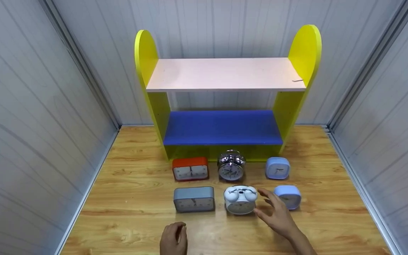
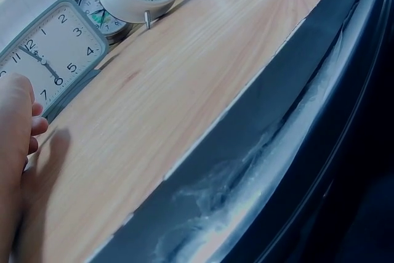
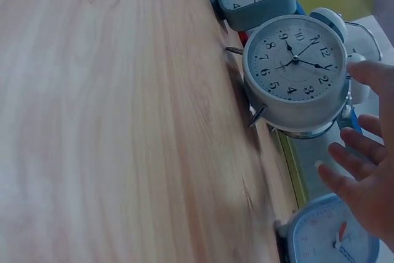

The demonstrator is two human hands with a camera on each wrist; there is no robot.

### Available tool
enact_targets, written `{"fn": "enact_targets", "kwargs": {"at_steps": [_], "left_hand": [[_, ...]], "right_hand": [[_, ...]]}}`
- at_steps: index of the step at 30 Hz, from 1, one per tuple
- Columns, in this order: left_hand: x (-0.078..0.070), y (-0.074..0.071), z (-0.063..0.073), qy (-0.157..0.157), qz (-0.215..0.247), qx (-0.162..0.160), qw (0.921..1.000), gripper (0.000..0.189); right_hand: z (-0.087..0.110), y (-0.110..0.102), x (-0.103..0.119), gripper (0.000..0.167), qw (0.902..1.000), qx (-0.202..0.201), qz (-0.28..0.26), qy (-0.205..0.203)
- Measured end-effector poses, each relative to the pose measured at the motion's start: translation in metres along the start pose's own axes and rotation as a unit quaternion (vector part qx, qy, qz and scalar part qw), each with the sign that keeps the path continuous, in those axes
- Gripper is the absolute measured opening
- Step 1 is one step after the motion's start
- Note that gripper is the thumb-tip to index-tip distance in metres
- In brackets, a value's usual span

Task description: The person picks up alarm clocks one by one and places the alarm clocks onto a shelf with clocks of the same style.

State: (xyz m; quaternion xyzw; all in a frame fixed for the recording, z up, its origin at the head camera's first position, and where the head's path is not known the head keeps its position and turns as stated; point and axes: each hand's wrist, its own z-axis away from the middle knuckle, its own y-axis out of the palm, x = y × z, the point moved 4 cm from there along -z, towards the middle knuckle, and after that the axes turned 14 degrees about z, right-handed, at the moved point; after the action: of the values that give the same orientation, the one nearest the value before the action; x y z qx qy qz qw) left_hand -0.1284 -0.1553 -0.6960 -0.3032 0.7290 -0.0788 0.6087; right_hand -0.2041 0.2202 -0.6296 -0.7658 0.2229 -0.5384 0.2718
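Note:
A white twin-bell alarm clock stands on the wooden floor in the front row. Just right of it is my right hand, thumb and fingers spread; in the right wrist view the hand is beside the clock's bell side, and whether it touches cannot be told. My left hand hangs loosely curled, holding nothing, in front of a grey-green rectangular clock. A light blue square clock sits behind the right hand's fingers.
Behind these stand a red rectangular clock, a silver twin-bell clock and another light blue clock. A shelf unit with yellow sides, a pale pink top board and a blue lower board rises behind them. Panel walls enclose the area.

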Motion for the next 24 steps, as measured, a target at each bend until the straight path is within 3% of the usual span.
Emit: {"fn": "enact_targets", "kwargs": {"at_steps": [5, 10, 15, 24], "left_hand": [[0.0, 0.0, 0.001, 0.011, 0.003, -0.006, 0.9999, 0.003], [0.001, 0.0, 0.002, 0.042, 0.011, -0.022, 0.9988, 0.001], [0.001, 0.001, 0.002, 0.065, 0.015, -0.038, 0.9971, 0.011], [0.0, 0.0, 0.001, 0.03, 0.011, -0.023, 0.9992, 0.01]], "right_hand": [[-0.012, 0.01, -0.003, 0.067, 0.9987, 0.027, -0.042, -0.009], [-0.02, 0.017, -0.008, 0.067, 0.9946, 0.038, -0.096, -0.011], [-0.024, 0.019, -0.012, 0.067, 0.9881, 0.063, -0.14, -0.014], [-0.028, 0.022, -0.016, 0.067, 0.9719, 0.102, -0.212, -0.003]]}}
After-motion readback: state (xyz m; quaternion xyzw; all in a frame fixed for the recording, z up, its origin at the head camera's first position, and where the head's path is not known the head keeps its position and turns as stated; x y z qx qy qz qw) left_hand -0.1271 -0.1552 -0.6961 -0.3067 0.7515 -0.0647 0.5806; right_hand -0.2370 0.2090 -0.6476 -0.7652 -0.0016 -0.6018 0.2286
